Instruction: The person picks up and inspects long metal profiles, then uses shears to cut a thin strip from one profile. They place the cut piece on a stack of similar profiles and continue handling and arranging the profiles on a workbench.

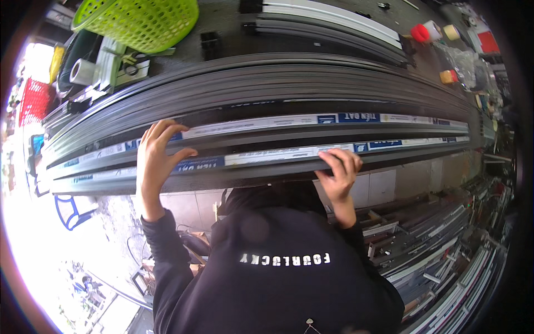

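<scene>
Metal bars (pixel 261 158) look long, stiff and heavy. Left hand (pixel 156 158) lies spread on top; right hand (pixel 340 170) curls over the near edge.

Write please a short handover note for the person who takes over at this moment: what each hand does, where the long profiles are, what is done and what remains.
Left hand: open, fingers spread, laid flat on top of the near long grey profile with the white and blue protective strip.
Right hand: fingers curled over the near edge of the same profile; how firm the grip is cannot be told.
Things: the profile lies on a stack of long dark profiles across the bench. A green basket and a tape roll sit behind, left.
Done: both hands placed on the profile.
Left: the profile is not yet lifted off the stack.
</scene>
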Demonstrator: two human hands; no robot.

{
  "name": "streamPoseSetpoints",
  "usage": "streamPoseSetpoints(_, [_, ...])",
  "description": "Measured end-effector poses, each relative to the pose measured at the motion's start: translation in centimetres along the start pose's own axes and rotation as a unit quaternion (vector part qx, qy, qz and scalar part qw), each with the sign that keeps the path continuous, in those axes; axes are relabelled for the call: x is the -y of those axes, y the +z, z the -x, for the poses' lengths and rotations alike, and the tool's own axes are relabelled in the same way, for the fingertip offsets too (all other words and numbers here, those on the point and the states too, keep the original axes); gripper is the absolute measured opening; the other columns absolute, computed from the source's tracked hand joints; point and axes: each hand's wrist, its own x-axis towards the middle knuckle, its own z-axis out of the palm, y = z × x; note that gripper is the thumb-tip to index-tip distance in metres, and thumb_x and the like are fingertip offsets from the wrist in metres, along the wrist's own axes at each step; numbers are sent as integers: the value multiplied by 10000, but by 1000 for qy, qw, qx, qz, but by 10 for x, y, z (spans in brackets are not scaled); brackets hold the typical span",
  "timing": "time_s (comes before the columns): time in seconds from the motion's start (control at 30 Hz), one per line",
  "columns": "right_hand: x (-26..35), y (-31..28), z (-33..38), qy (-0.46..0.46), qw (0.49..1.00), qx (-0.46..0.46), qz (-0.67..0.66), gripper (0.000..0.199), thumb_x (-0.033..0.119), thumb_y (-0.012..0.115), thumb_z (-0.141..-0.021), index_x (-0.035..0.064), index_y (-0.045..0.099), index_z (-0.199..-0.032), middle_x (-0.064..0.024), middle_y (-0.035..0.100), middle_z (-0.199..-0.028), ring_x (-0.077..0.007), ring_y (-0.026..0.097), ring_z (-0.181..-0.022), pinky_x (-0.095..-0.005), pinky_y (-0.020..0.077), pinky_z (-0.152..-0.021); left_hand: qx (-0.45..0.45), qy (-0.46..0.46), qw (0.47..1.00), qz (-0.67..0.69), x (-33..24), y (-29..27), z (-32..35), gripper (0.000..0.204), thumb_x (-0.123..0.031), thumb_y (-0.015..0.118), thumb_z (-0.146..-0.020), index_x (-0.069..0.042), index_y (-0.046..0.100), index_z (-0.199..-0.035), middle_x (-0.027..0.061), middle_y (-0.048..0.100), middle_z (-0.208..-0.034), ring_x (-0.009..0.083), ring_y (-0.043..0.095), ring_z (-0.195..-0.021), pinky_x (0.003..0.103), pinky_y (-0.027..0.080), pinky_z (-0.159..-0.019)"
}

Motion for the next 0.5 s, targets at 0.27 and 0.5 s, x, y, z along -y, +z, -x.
streamPoseSetpoints(0.27, [-5, 5, 7, -10, 1000, -19, -2, 504, 165, 829, -560, 159, 723, -1053, 21, 666, -1089, -186, 607, -1070, -355, 368, -909, 43, -45, 998, 10, 2, 11, 8, 661, -92, 838, -605, -112, 660, -1242, 137, 611, -1214, 314, 591, -1115, 406, 475, -952])
streamPoseSetpoints(0.5, [-5, 6, 9, 9, 999, -30, -15, 480, 183, 821, -577, 162, 723, -1046, 38, 670, -1094, -164, 594, -1083, -341, 371, -933, 40, 9, 999, -31, 17, 19, 9, 680, 11, 811, -567, -56, 658, -1226, 147, 545, -1308, 331, 537, -1199, 401, 446, -1019])
